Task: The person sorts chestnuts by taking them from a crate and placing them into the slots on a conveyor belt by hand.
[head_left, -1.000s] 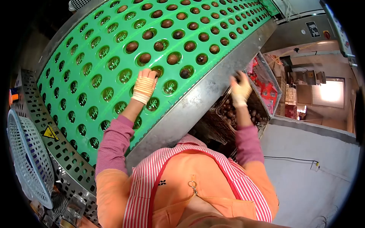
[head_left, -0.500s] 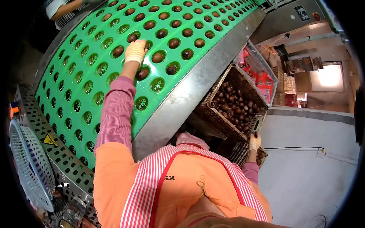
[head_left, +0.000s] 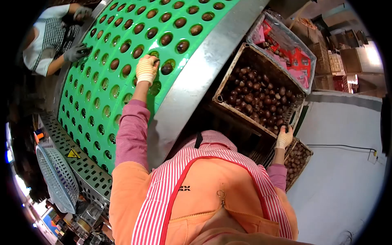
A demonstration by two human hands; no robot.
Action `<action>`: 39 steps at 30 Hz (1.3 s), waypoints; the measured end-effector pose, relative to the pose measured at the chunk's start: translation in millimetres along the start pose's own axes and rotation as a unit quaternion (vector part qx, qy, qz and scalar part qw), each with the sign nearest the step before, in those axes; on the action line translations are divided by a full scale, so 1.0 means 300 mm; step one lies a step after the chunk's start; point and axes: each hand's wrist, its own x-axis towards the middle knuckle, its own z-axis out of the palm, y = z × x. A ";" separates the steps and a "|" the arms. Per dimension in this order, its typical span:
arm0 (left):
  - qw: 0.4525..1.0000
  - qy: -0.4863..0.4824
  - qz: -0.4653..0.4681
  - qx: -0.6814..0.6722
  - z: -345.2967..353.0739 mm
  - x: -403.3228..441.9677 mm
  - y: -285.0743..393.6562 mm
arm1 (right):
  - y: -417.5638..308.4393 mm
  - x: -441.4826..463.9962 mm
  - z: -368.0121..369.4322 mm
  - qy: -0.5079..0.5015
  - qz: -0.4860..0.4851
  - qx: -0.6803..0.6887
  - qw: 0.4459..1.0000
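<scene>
My left hand (head_left: 147,70), in a pale striped glove, reaches over the green tray (head_left: 163,87), its fingers bent round a dark brown nut at a cup. Brown nuts sit singly in many of the round cups, one of them (head_left: 166,68) just right of this hand. My right hand (head_left: 283,137), gloved alike, is at the near right edge of a crate (head_left: 241,113) of brown nuts (head_left: 261,96). Its fingers are curled at the rim, and what they hold is too small to name.
Across the tray, a co-worker's grey-gloved hand (head_left: 76,52) reaches over its far edge. A plastic-lined crate (head_left: 308,83) with red packets stands beyond the nut crate. A lower crate (head_left: 297,161) holds more nuts. A blue basket (head_left: 57,177) is at left.
The view has swung toward the right-hand crates. My right hand has gone from above the crates down to the near crate's edge. My left hand has moved farther up the tray. The co-worker has come into view.
</scene>
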 end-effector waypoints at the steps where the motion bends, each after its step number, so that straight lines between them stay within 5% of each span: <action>1: 1.000 0.025 -0.005 -0.011 0.011 0.002 -0.001 | -0.015 -0.011 -0.012 -0.003 0.016 0.013 1.000; 4: 0.967 0.120 -0.085 -0.209 -0.003 0.002 -0.011 | 0.027 0.000 0.001 0.015 -0.010 0.029 0.999; 6: 0.847 0.136 -0.157 -0.490 -0.081 0.000 0.115 | 0.057 0.011 0.021 0.038 -0.010 0.028 0.999; 9: 0.850 -0.029 -0.141 -0.507 -0.218 0.024 0.448 | 0.058 0.017 0.027 0.066 -0.071 0.065 0.993; 13: 0.898 -0.260 0.120 -0.334 -0.135 0.173 0.831 | 0.026 0.021 0.020 0.041 -0.103 0.094 0.989; 14: 0.900 -0.281 0.210 -0.260 -0.083 0.224 0.914 | 0.017 0.017 0.013 0.037 -0.098 0.091 0.990; 16: 0.877 -0.172 0.296 -0.337 0.025 0.309 1.081 | 0.013 0.014 0.000 0.024 -0.094 0.116 0.988; 19: 0.854 -0.202 0.241 -0.414 0.073 0.412 1.302 | 0.018 0.015 -0.020 0.007 -0.112 0.158 0.981; 21: 0.912 -0.185 0.228 -0.285 0.070 0.392 1.362 | 0.033 0.019 -0.027 -0.018 -0.114 0.182 0.976; 22: 0.925 -0.128 0.308 -0.184 0.116 0.373 1.342 | 0.047 0.029 -0.025 -0.028 -0.124 0.184 0.975; 23: 0.924 -0.233 0.297 -0.059 0.176 0.362 1.320 | 0.029 0.029 -0.043 -0.060 -0.100 0.205 0.972; 27: 0.846 -0.352 0.295 0.270 0.346 0.087 1.256 | 0.023 0.104 -0.051 -0.180 -0.064 0.215 0.958; 31: 0.784 -0.239 0.428 0.379 0.536 0.039 1.122 | -0.146 0.322 -0.060 -0.155 -0.104 0.054 0.981; 34: 0.779 -0.302 0.410 0.366 0.514 0.082 1.169 | -0.196 0.497 0.092 -0.088 -0.138 -0.011 0.986; 36: 0.778 -0.293 0.411 0.374 0.508 0.083 1.177 | -0.225 0.554 0.177 -0.131 -0.106 -0.011 0.986; 39: 0.744 -0.263 0.420 0.448 0.463 0.040 1.175 | -0.239 0.552 0.262 -0.060 -0.147 -0.045 0.986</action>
